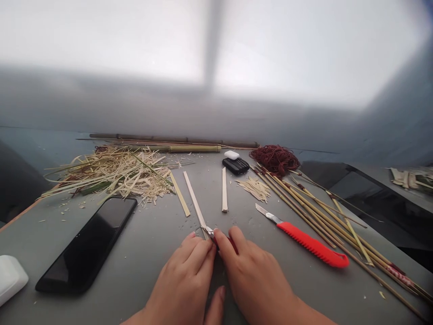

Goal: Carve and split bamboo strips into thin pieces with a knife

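Both hands meet at the near middle of the grey table [142, 253]. My left hand [184, 280] lies with its fingers pressed on the near end of a long thin bamboo strip [194, 201]. My right hand [253, 277] is closed round a red-handled cutter [216, 238] whose small blade touches that strip at my fingertips. A second red-handled knife [306, 241] lies free on the table to the right of my right hand.
A black phone [89, 243] lies at the left, a white object [10, 277] at the left edge. Bamboo shavings [115, 174] are heaped behind it. Two short strips [224, 189], a black case [236, 165], dark red cord [274, 159] and several long sticks [324, 212] lie to the right.
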A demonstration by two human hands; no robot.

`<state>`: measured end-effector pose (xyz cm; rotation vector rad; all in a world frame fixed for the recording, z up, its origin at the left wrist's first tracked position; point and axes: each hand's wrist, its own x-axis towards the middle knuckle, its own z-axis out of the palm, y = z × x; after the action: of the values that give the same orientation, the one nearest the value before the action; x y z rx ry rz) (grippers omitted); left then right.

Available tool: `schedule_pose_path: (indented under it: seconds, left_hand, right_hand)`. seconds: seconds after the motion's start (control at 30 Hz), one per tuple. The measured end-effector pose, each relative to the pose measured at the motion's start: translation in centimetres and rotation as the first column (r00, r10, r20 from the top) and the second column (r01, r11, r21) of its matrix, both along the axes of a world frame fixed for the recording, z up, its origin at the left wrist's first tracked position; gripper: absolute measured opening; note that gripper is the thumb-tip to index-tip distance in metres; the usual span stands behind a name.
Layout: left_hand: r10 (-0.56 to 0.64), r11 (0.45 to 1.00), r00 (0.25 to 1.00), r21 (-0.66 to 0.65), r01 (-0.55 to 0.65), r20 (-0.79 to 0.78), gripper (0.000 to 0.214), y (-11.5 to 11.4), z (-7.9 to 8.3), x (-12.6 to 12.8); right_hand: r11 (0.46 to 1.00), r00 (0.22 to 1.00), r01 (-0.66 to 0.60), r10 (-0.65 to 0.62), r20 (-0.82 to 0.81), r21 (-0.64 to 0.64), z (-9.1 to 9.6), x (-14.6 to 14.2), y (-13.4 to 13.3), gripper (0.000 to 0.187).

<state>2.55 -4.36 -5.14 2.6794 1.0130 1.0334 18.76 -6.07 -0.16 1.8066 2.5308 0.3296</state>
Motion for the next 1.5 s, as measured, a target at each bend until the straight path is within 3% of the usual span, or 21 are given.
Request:
schedule_pose_path:
  seconds: [0.23,0.5,0.67,0.9,1.1,1.2,1.3,1.4,1.5]
  left_hand:
    - [-0.025,0.998,0.998,-0.054,0.022,-0.060,0.057,0.2,-0.2,-0.2]
    - [-0.058,0.986,0.998,-0.160,0.052,-0.029,0.058,0.1,0.8,0.0]
    - [-0.030,0.983,1.000,-0.180,0.029,-0.002,0.057,0.0,0.9,0.2]
    - [-0.055,0.978,0.996,-0.205,0.039,-0.074,0.053,0.1,2.5,-0.1]
    - [-0.029,0.983,0.998,-0.181,0.019,-0.051,0.049,-0.1,2.5,-0.1]
    - [-0.023,0.993,0.997,-0.121,0.013,-0.074,0.039,0.1,2.1,-0.1]
    - [-0.003,0.997,0.996,0.075,0.010,-0.089,0.034,0.6,1.1,-0.1]
    - [0.096,0.963,0.995,0.257,-0.084,-0.037,0.024,1.0,0.1,0.1]
    - [0.139,0.932,0.990,0.335,-0.137,0.018,0.022,1.1,-0.5,0.4]
  right_hand:
    - [0.995,0.999,0.035,-0.036,-0.003,-0.095,0.4,-0.2,1.0,0.047]
    - [0.987,0.998,0.052,-0.049,0.026,-0.154,1.2,-0.2,1.6,0.046]
    - [0.987,0.998,0.068,-0.065,0.023,-0.148,1.1,-0.5,2.5,0.040]
    - [0.990,0.996,0.083,-0.086,-0.026,-0.115,1.3,-1.2,4.8,0.024]
    - [0.990,0.994,0.091,-0.097,-0.057,-0.112,1.1,-1.6,5.5,0.024]
    - [0.987,0.989,0.118,-0.127,-0.079,-0.105,1.1,-1.6,7.7,0.025]
    - [0.984,0.983,0.160,-0.166,-0.081,-0.076,1.6,-1.5,10.2,0.024]
    - [0.991,0.987,0.123,-0.128,-0.095,-0.060,2.3,-1.6,11.6,0.025]
    - [0.995,0.980,0.096,-0.099,-0.174,-0.025,2.9,-1.2,11.5,0.029]
